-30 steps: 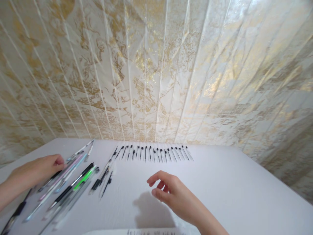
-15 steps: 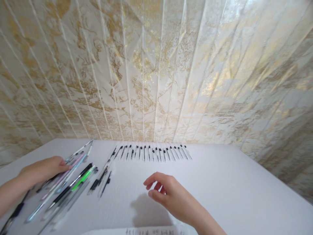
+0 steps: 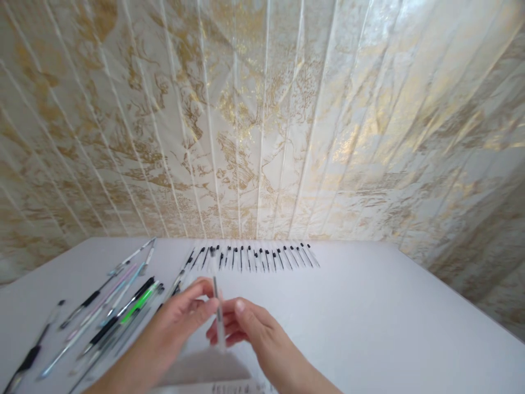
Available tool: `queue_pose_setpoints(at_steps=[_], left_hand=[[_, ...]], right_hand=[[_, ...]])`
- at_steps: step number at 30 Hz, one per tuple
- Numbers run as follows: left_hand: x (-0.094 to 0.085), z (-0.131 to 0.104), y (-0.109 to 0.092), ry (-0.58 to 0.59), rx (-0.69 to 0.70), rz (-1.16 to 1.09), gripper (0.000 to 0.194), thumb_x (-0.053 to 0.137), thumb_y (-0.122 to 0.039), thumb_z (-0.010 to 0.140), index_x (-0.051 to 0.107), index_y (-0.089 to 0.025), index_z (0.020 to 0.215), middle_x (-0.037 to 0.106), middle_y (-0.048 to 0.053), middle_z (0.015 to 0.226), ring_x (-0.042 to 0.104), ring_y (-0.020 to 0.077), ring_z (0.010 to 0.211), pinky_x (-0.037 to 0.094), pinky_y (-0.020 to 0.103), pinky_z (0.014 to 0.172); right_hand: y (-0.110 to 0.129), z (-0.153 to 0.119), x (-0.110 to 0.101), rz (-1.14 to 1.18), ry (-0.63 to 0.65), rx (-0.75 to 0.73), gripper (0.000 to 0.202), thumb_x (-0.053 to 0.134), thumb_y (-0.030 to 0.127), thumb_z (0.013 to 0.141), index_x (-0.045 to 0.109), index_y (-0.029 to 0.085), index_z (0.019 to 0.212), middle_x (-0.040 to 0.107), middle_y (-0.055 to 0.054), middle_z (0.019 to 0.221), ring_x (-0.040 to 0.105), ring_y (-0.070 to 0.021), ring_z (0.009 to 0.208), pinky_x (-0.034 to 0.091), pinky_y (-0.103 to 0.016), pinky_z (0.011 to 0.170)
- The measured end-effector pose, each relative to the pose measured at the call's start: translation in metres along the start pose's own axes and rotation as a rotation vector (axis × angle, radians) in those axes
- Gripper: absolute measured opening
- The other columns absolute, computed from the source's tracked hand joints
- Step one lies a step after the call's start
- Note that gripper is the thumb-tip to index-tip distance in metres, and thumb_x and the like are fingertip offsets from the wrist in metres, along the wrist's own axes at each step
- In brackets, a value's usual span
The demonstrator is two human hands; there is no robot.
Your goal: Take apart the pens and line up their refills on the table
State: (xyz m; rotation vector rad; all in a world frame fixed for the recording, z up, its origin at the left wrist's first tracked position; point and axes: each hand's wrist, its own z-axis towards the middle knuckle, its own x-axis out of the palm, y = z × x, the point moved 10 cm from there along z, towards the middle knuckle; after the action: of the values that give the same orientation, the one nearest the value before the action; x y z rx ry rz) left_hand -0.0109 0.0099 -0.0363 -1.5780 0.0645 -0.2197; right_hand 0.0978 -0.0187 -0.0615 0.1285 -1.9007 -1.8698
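In the head view, my left hand (image 3: 186, 312) pinches a slim clear-barrelled pen (image 3: 220, 323) between thumb and fingers. The pen stands nearly upright, blurred, with a dark end on top. Just right of it is my right hand (image 3: 256, 328), its fingers loosely curled and partly behind the barrel, its thumb apart from the pen. Whether the right fingertips touch the pen, I cannot tell. Beyond both hands runs a row of several clear pens with black caps (image 3: 262, 260).
At left lie loose pens, among them a bright green pen (image 3: 139, 302), a black pen (image 3: 102, 335) and a black-gripped pen (image 3: 30, 357). Handwritten paper (image 3: 233, 387) shows at the white table's (image 3: 369, 317) near edge. A gold-patterned curtain (image 3: 246, 137) hangs behind.
My left hand has moved right from the loose pens to the middle and now holds up a clear pen. My right hand has shifted slightly left, so the hands are close together.
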Motion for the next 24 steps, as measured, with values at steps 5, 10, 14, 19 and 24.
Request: queue_pose_setpoints(at_steps=[5, 10, 14, 19, 24], left_hand=[[0.05, 0.004, 0.018, 0.083, -0.073, -0.093, 0.036, 0.051, -0.05, 0.083, 0.066, -0.022, 0.098, 0.069, 0.004, 0.081, 0.065, 0.0203, 0.082, 0.05, 0.027, 0.071], [0.033, 0.021, 0.0, -0.013, 0.006, -0.248, 0.033, 0.054, -0.045, 0.083, 0.071, -0.018, 0.092, 0.069, 0.007, 0.099, 0.058, 0.0229, 0.101, 0.043, 0.032, 0.09], [0.022, 0.02, -0.001, -0.054, 0.011, -0.232, 0.025, 0.06, -0.041, 0.079, 0.071, -0.018, 0.077, 0.069, 0.004, 0.085, 0.058, 0.0195, 0.089, 0.044, 0.029, 0.085], [0.012, 0.024, 0.008, -0.08, 0.035, -0.139, 0.027, 0.06, -0.043, 0.079, 0.07, -0.018, 0.073, 0.067, 0.004, 0.084, 0.057, 0.0209, 0.089, 0.044, 0.032, 0.084], [0.008, 0.029, 0.017, -0.088, 0.006, -0.118, 0.028, 0.059, -0.044, 0.079, 0.071, -0.019, 0.079, 0.067, 0.006, 0.089, 0.055, 0.0231, 0.095, 0.044, 0.034, 0.084]], right_hand=[[-0.035, -0.002, 0.003, 0.423, -0.085, 0.225, 0.044, 0.059, 0.06, 0.076, 0.052, 0.017, 0.07, 0.028, 0.011, 0.046, 0.014, -0.0027, 0.035, 0.016, -0.017, 0.035], [-0.036, -0.009, 0.014, 0.541, 0.041, 0.342, 0.041, 0.06, 0.056, 0.077, 0.049, 0.018, 0.065, 0.021, 0.012, 0.041, 0.008, -0.0035, 0.035, 0.007, -0.019, 0.036], [-0.038, -0.007, 0.013, 0.468, -0.001, 0.313, 0.045, 0.06, 0.061, 0.074, 0.049, 0.018, 0.063, 0.024, 0.012, 0.041, 0.01, -0.0036, 0.034, 0.009, -0.02, 0.034], [-0.032, 0.0, -0.03, -0.082, -0.264, 0.107, 0.054, 0.046, 0.068, 0.079, 0.052, 0.017, 0.062, 0.036, 0.007, 0.045, 0.025, -0.0051, 0.038, 0.018, -0.021, 0.039], [-0.006, -0.003, -0.05, -0.223, -0.356, -0.044, 0.036, 0.065, 0.051, 0.075, 0.052, 0.017, 0.071, 0.049, 0.004, 0.059, 0.043, -0.0078, 0.053, 0.032, -0.019, 0.049]])
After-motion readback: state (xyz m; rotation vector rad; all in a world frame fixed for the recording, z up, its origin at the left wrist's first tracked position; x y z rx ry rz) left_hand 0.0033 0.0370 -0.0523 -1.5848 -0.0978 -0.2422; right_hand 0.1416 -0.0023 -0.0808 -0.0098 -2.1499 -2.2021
